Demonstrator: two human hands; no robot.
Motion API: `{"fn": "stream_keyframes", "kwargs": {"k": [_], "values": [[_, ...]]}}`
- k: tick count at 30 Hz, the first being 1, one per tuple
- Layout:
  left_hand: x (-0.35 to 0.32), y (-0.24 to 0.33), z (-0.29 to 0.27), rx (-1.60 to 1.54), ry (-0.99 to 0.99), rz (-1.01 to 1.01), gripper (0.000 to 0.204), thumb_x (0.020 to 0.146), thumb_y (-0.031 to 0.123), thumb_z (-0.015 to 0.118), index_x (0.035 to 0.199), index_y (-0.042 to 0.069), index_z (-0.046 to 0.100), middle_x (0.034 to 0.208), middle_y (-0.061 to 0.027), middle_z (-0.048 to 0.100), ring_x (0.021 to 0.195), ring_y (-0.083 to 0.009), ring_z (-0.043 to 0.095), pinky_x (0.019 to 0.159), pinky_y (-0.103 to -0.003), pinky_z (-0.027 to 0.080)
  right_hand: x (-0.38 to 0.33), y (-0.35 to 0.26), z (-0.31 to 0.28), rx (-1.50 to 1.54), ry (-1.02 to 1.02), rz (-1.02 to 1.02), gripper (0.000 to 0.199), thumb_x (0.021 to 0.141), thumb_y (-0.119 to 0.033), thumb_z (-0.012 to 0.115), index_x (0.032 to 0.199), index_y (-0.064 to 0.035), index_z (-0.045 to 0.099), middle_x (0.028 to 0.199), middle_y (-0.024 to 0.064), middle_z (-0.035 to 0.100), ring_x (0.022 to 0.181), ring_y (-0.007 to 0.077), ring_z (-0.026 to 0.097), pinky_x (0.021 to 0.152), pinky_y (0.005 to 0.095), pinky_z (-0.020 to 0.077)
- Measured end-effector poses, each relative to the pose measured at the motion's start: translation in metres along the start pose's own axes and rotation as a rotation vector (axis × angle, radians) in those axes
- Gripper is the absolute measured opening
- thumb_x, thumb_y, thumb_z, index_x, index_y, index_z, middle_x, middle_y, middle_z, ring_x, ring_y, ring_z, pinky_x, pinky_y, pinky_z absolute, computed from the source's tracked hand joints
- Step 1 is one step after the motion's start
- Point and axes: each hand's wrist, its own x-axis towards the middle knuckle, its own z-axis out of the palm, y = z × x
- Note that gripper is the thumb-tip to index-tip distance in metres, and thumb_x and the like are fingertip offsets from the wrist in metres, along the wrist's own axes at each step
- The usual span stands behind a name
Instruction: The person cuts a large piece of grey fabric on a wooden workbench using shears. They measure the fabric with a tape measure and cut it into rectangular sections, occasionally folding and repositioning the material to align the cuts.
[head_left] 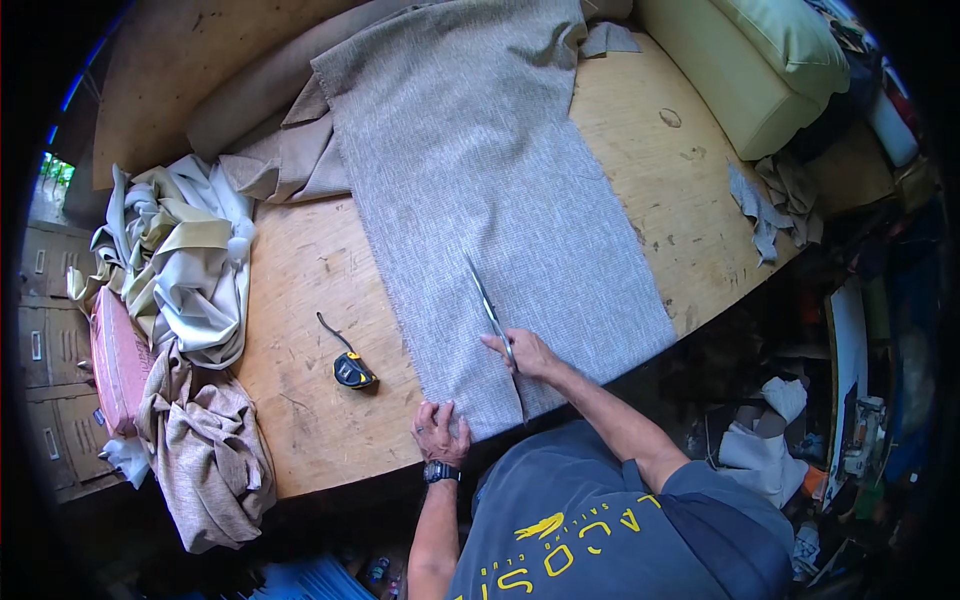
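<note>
A long piece of grey woven fabric point(500, 210) lies across the wooden table and reaches its near edge. My right hand point(530, 357) is closed on the handles of a pair of metal scissors point(482, 292), whose blades point away from me over the fabric. A cut line runs from the fabric's near edge up to the scissors. Left of that cut, my left hand point(440, 432) lies with fingers spread on the fabric's near left corner, a watch point(441, 471) on its wrist. A black and yellow tape measure point(353, 371) rests on the wood beyond this hand.
The wooden table point(310, 440) carries crumpled pale fabric point(195, 270) and draped brown fabric point(200, 450) at its left. A brown fabric roll point(260, 100) lies at the back. At the right are a cream cushioned piece point(735, 70) and grey scraps point(760, 215).
</note>
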Motion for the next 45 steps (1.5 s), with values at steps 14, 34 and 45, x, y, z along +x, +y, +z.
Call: {"fn": "stream_keyframes", "kwargs": {"k": [14, 34, 45], "values": [[0.001, 0.002, -0.001, -0.016, -0.002, -0.023, 0.04, 0.074, 0.026, 0.072, 0.112, 0.016, 0.065, 0.12, -0.0105, 0.051, 0.122, -0.0348, 0.048, 0.102, -0.052, 0.037, 0.061, -0.013, -0.008, 0.021, 0.043, -0.062, 0.064, 0.088, -0.062, 0.062, 0.075, 0.0004, 0.063, 0.059, 0.0089, 0.061, 0.054, 0.0195, 0.061, 0.052, 0.0364, 0.0471], [-0.001, -0.003, 0.001, -0.019, -0.035, -0.042, 0.041, 0.071, 0.027, 0.073, 0.11, 0.016, 0.064, 0.119, -0.0105, 0.05, 0.122, -0.035, 0.047, 0.101, -0.052, 0.037, 0.112, -0.072, -0.034, 0.045, -0.021, -0.067, 0.058, 0.091, -0.057, 0.061, 0.072, -0.0027, 0.062, 0.06, 0.008, 0.06, 0.056, 0.017, 0.06, 0.054, 0.0345, 0.0476], [-0.005, -0.007, 0.004, -0.019, -0.078, -0.051, 0.044, 0.071, 0.027, 0.074, 0.112, 0.019, 0.062, 0.119, -0.0106, 0.047, 0.122, -0.0364, 0.045, 0.1, -0.054, 0.036, 0.134, -0.109, -0.053, 0.056, -0.032, -0.038, 0.057, 0.091, -0.056, 0.062, 0.074, -0.0025, 0.063, 0.06, 0.0069, 0.059, 0.056, 0.0168, 0.06, 0.054, 0.0343, 0.0487]]}}
